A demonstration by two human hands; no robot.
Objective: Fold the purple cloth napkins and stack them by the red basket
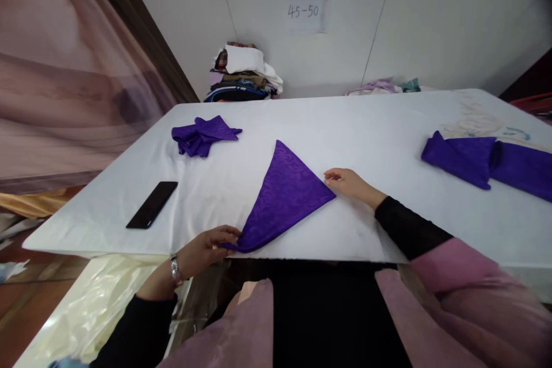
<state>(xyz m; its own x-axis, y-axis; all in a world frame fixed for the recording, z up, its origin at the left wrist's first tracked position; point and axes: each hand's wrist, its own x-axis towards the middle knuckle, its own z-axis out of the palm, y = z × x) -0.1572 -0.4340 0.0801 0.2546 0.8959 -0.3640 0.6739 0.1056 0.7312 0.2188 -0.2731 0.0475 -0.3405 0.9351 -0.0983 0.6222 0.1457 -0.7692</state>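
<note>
A purple patterned cloth napkin (288,192), folded into a triangle, lies on the white-covered table right in front of me. Its near left corner is pinched between the thumb and fingers of my left hand (211,246), at the table's front edge; that corner curls up a little. Beside the napkin's right corner is my right hand (345,181), fingers loosely stretched out and fingertips close to the cloth edge, with nothing visibly gripped. Whether those fingertips touch the cloth I cannot tell.
A crumpled purple cloth (202,137) lies at the back left, with a black phone (152,205) nearer me. More folded purple cloths (463,158) are on the right. Stacked fabrics (241,77) stand behind the table's far edge. A curtain (77,69) hangs at left.
</note>
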